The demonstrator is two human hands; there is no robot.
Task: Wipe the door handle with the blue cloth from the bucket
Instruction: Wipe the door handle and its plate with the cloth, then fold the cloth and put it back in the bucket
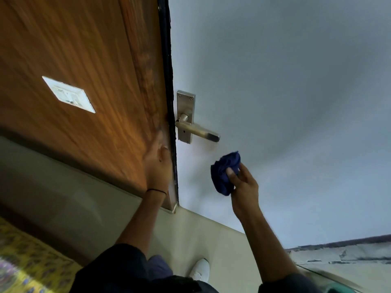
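Note:
A metal lever door handle (197,131) on a steel backplate (185,106) is fixed to the pale grey door (275,102) near its left edge. My right hand (245,187) holds a bunched blue cloth (224,172) just below and to the right of the handle, apart from it. My left hand (157,166) lies flat with spread fingers against the wooden panel beside the door's dark edge. No bucket is in view.
A brown wood-grain panel (74,49) with a white switch plate (68,94) fills the left. Beige floor tiles (211,233) run below, with my white shoe (200,269). A yellow patterned fabric (25,261) lies at the bottom left.

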